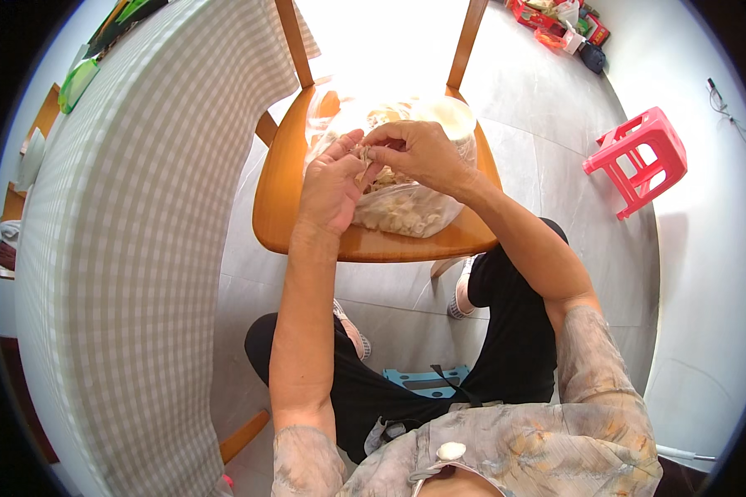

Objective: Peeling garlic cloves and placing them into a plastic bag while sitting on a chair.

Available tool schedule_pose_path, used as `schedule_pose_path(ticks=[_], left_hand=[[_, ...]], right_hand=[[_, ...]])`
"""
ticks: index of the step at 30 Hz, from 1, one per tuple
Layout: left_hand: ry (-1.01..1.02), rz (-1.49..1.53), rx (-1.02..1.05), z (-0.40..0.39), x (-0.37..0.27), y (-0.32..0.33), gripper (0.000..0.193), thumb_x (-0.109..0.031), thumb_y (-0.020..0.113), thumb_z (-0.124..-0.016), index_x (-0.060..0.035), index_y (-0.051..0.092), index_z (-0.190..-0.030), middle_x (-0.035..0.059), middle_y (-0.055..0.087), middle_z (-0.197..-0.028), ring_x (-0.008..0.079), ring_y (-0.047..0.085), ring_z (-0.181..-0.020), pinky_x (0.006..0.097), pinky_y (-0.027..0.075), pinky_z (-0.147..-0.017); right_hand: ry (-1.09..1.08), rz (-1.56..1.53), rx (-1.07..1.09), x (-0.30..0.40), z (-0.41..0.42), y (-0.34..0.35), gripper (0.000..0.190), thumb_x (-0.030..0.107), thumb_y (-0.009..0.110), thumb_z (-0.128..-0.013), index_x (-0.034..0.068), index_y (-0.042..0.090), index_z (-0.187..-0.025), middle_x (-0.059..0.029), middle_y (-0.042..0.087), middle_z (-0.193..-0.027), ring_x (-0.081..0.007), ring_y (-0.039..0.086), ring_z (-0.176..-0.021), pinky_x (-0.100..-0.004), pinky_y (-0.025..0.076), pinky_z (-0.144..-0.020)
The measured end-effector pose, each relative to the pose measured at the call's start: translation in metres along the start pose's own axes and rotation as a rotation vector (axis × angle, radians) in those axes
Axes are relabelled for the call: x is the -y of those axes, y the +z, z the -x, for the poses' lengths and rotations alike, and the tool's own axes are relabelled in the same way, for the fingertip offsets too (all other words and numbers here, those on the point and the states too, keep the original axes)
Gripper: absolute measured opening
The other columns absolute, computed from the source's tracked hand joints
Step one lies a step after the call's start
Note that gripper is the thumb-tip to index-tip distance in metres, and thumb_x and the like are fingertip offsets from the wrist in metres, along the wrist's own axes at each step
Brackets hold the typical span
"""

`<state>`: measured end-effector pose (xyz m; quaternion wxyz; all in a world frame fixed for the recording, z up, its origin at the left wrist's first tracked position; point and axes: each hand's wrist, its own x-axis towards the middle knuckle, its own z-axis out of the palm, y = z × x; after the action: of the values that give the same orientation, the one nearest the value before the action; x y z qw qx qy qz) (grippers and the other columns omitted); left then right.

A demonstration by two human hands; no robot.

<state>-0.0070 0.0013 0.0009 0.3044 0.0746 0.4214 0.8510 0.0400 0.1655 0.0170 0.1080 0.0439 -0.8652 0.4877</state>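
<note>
My left hand [331, 189] and my right hand [428, 152] meet above the seat of a wooden chair [280, 208]. Between their fingertips is a small pale brown piece [365, 154], possibly dried food; its exact kind is too small to tell. Under the hands lies a clear plastic bag [410, 214] filled with many beige, crumpled-looking pieces. Beyond my right hand stands a round whitish container [451, 115], partly hidden and washed out by glare. More plastic film and loose pieces spread behind my fingers, where strong light blurs detail.
On my left, a table carries a checked cloth [143, 248] that hangs down its side. A pink plastic stool [643, 158] stands by the right wall. Bags and red boxes [534, 15] lie farther back. Below me is a blue step stool [426, 380].
</note>
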Motion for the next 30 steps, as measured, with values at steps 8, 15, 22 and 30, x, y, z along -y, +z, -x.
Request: schedule_pose_path(ticks=[8,15,22,30], left_hand=[[0.12,-0.301,-0.042,0.002,0.004,0.005,0.04,0.012,0.057,-0.083,0.0143,0.054,-0.123,0.0186,0.065,-0.112,0.0188,0.069,-0.095,0.0239,0.058,-0.081],[0.229,-0.437,-0.147,-0.002,0.004,0.0,0.029,0.005,0.056,-0.09,0.0138,0.058,-0.118,0.0175,0.067,-0.105,0.0196,0.071,-0.085,0.0258,0.061,-0.077],[0.231,-0.416,-0.13,-0.004,0.007,-0.003,0.026,0.006,0.053,-0.091,0.014,0.06,-0.115,0.0182,0.067,-0.104,0.0207,0.071,-0.085,0.0263,0.062,-0.076],[0.291,-0.409,-0.205,-0.002,0.006,0.003,0.024,0.003,0.057,-0.092,0.0156,0.06,-0.113,0.0187,0.069,-0.098,0.02,0.071,-0.082,0.0257,0.061,-0.071]], right_hand=[[0.015,0.073,-0.101,-0.003,-0.001,-0.001,0.015,0.011,0.064,-0.091,0.0,0.07,-0.1,-0.0052,0.069,-0.078,-0.007,0.063,-0.065,-0.0221,0.052,-0.06],[0.151,-0.327,-0.048,-0.005,-0.005,-0.007,0.017,0.011,0.063,-0.093,-0.003,0.067,-0.102,-0.0051,0.067,-0.08,-0.0079,0.063,-0.067,-0.0211,0.055,-0.061],[0.197,-0.205,0.003,-0.017,-0.007,-0.009,0.024,0.015,0.062,-0.094,-0.004,0.065,-0.109,-0.0053,0.067,-0.087,-0.0079,0.063,-0.073,-0.0222,0.055,-0.064],[0.107,-0.086,-0.017,0.001,0.001,0.004,0.03,0.021,0.061,-0.095,-0.001,0.066,-0.113,-0.0031,0.066,-0.084,-0.0079,0.061,-0.074,-0.0228,0.053,-0.063]])
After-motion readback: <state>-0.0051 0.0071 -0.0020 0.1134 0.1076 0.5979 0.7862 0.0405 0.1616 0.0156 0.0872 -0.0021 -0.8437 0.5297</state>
